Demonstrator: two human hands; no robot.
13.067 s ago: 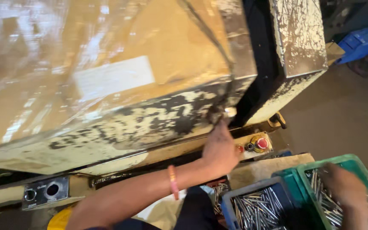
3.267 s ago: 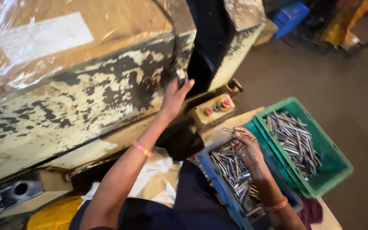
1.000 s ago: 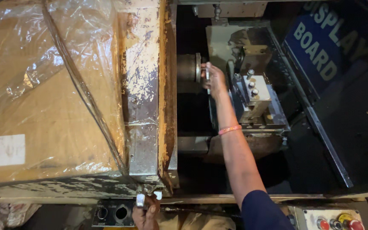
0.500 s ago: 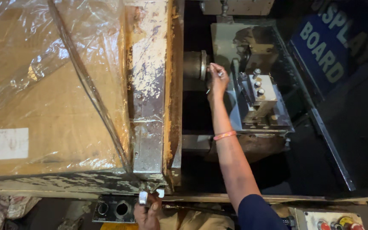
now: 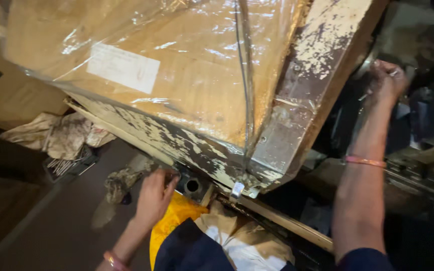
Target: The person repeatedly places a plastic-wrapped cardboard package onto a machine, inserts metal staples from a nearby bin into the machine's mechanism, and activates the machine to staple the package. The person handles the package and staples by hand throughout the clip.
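Fingers of the right hand (image 5: pixel 388 80), upper right, close around a thin metal pin inside the machine; the left hand (image 5: pixel 152 196), lower middle, rests loosely open against the machine door's (image 5: pixel 177 90) edge for support.

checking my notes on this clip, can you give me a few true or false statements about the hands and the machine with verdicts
1. The right hand reaches up into the dark machine opening. True.
2. The left hand holds a green crate. False: it rests by the round socket under the machine's lower edge.
3. Clear plastic film covers the brown panel. True.
4. Both wrists are bare. False: the right wrist wears a band, and so does the left.
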